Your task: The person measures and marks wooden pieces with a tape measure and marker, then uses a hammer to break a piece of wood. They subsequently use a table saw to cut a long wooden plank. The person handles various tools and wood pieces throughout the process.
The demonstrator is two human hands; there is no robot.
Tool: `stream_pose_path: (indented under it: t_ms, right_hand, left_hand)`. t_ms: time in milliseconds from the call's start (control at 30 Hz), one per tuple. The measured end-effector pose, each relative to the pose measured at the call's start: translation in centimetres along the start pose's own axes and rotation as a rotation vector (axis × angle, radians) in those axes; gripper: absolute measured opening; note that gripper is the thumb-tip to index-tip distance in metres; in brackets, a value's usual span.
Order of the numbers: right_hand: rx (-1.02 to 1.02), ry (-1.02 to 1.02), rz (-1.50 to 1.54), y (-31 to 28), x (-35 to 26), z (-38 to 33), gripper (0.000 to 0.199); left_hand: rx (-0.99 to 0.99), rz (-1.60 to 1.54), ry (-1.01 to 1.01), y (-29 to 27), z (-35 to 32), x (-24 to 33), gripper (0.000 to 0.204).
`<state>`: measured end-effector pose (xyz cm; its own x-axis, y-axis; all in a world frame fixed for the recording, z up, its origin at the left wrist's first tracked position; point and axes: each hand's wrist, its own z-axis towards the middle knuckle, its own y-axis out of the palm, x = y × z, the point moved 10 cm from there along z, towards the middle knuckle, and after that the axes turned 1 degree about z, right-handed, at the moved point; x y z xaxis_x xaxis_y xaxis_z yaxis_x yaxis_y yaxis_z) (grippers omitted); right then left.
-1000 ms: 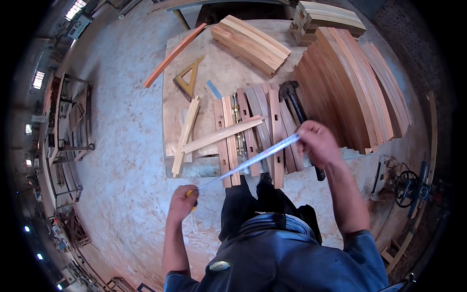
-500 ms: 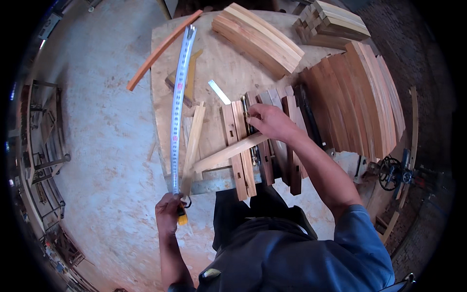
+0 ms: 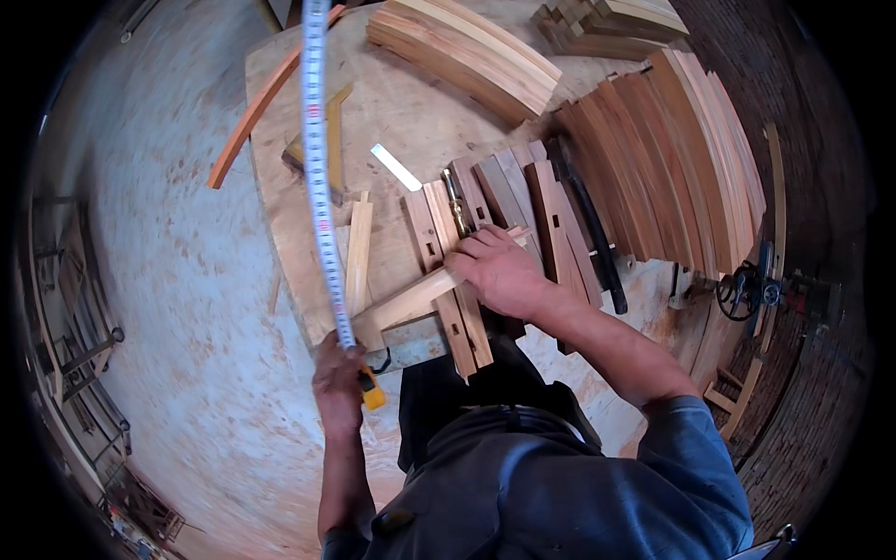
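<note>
While the tape measure [image 3: 318,177] is stretched straight up over the plywood board [image 3: 411,103], its yellow case [image 3: 371,392] is gripped in the left hand [image 3: 338,378], whose fingers are closed around it near the board's lower edge. The tape's blade is seen running from that hand past the upper rim of the picture, just beside a pale upright slat [image 3: 358,252].

The right hand [image 3: 499,273] is laid flat, fingers pressed together, on a light wooden strip [image 3: 411,301] that lies slantwise across several notched wooden pieces [image 3: 446,271]. These pieces are set side by side near the middle of the board, with darker ones [image 3: 523,201] just to their right.

A wooden triangle square [image 3: 329,135] is found beside the tape, and a thin curved reddish strip [image 3: 257,112] lies at the board's left edge. A stack of curved boards [image 3: 467,51] rests at the top, and a row of curved planks [image 3: 672,159] is leaned along the right side. A black bar clamp [image 3: 593,233] is placed between the planks and the notched pieces.
</note>
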<state>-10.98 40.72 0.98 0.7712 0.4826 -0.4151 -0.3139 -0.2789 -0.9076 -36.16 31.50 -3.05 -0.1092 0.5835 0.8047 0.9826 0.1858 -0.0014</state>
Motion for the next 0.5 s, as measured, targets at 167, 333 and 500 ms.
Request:
stream_pose_path:
  t_ms: [167, 333, 500]
  right_hand:
    - [0.051, 0.021, 0.024, 0.4, -1.1, -0.5, 0.029]
    - [0.118, 0.071, 0.028, -0.7, 0.6, -1.2, 0.022]
    - [0.315, 0.191, 0.163, -3.2, 1.3, -3.0, 0.029]
  left_hand:
    - [0.073, -0.007, -0.065, -0.7, 0.3, 0.6, 0.035]
    - [0.031, -0.024, -0.037, 0.0, 0.9, -0.5, 0.031]
    - [0.025, 0.108, 0.026, 1.0, 1.7, -0.6, 0.025]
